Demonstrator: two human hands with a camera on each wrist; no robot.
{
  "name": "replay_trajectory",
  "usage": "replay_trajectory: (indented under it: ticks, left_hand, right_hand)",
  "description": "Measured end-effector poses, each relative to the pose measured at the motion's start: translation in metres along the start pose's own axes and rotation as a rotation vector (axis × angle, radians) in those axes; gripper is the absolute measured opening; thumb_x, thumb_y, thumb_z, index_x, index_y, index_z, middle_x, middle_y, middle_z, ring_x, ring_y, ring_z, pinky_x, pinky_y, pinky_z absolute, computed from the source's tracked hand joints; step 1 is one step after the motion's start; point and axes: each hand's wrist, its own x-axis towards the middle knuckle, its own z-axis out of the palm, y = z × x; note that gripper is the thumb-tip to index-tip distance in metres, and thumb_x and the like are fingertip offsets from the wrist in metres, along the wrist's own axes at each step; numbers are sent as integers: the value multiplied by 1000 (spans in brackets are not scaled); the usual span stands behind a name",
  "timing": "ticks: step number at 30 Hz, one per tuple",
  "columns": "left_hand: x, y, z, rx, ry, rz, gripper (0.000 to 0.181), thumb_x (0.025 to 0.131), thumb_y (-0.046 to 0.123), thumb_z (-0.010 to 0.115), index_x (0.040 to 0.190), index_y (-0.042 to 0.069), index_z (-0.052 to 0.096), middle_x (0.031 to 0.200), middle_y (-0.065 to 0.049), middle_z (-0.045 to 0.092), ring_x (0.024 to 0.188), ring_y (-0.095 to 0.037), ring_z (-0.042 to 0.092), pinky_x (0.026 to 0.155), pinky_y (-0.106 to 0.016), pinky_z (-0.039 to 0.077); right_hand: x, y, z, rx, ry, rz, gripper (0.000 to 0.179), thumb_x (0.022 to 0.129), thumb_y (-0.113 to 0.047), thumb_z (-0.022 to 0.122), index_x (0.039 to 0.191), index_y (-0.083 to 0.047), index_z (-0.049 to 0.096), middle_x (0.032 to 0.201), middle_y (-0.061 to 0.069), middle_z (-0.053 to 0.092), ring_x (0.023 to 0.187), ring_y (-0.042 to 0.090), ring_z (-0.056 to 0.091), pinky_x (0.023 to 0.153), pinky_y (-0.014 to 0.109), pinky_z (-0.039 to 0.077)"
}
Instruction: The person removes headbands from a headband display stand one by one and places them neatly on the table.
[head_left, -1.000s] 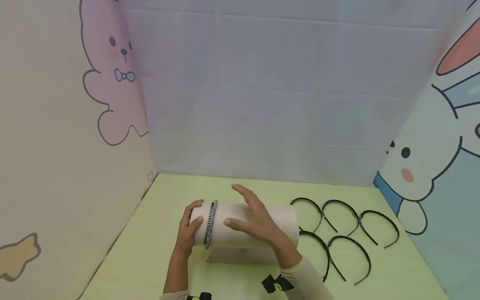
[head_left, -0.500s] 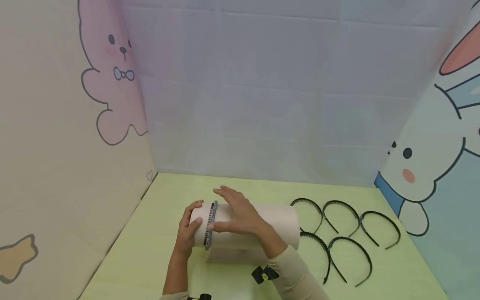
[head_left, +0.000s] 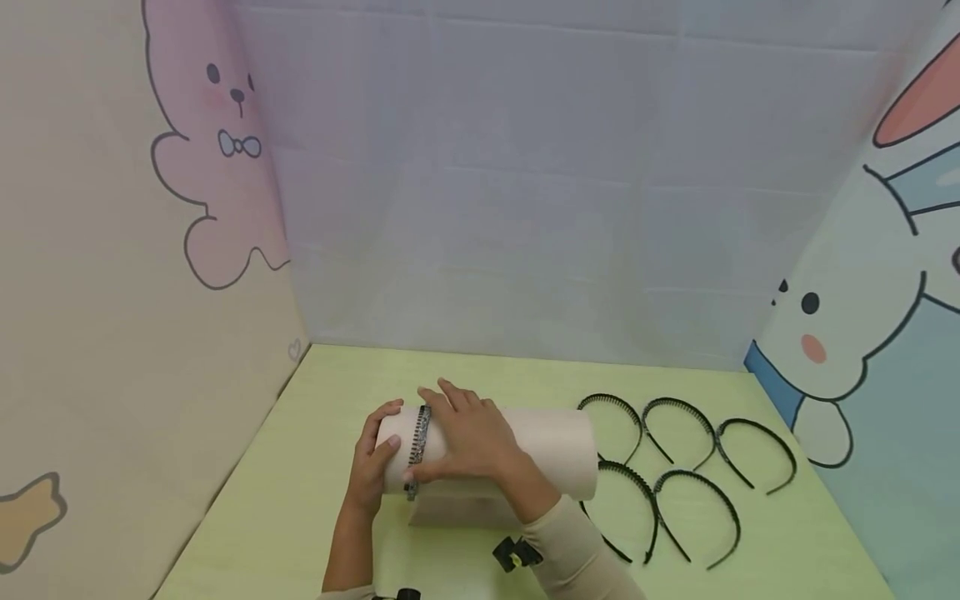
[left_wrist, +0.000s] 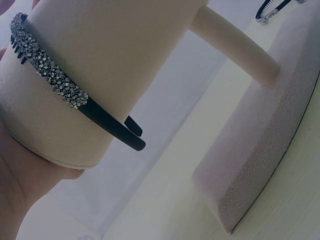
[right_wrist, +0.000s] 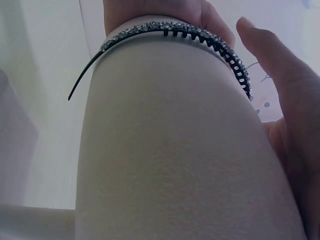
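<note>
A padded beige headband display stand [head_left: 551,442], a horizontal roll on a post and base, lies across the middle of the head view. My left hand [head_left: 369,462] grips its left end, thumb in front and fingers over the top. A black toothed headband [head_left: 418,446] with silver glitter stones sits around the roll beside that hand. In the left wrist view the headband's stone-covered part [left_wrist: 55,72] and bare tips show. My right hand [head_left: 472,437] is spread over the roll right at the headband, thumb low in front and fingertips near the top.
Several black headbands [head_left: 682,404] lie in two rows on the pale green table [head_left: 285,500], right of the stand. Its base [left_wrist: 260,135] rests on the table below the roll. A printed cloth wall [head_left: 525,208] rises behind.
My right hand has moved left along the roll to the headband, its thumb now overlapping the band's lower part. My left hand keeps its grip on the roll's end.
</note>
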Motion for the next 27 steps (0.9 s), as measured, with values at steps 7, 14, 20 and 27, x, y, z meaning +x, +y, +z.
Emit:
replay_trajectory:
  ticks: [7,14,20,27]
  left_hand:
    - [0,2,0,3,1,3,35,91,3,39,126,-4,37,137,-23,32,102,-21,47,74,-30,45]
    - [-1,2,1,5,7,-14,35,91,3,40,126,-4,38,137,-22,33,103,-22,47,75,-31,45]
    - [-1,3,1,-8,4,-25,36,91,3,38,127,-3,37,137,-21,32,102,-22,48,74,-32,47]
    - [-2,2,2,-1,9,-18,35,91,2,40,126,-3,38,135,-14,37,100,-22,48,72,-32,47]
  right_hand:
    - [1,-4,2,-91,-24,20,108,60,-86,48,144,-21,32,146,10,32,124,28,40,86,47,40]
    - [0,-8,2,-141,-40,43,103,60,-87,48,139,-21,37,136,6,44,118,26,45,86,45,39]
    - [-1,-8,3,-142,-33,31,104,61,-84,51,145,-25,29,133,4,48,113,24,48,84,44,39]
    - [-3,-10,1,-163,-35,31,104,58,-87,49,143,-28,31,127,2,50,106,23,50,79,43,40]
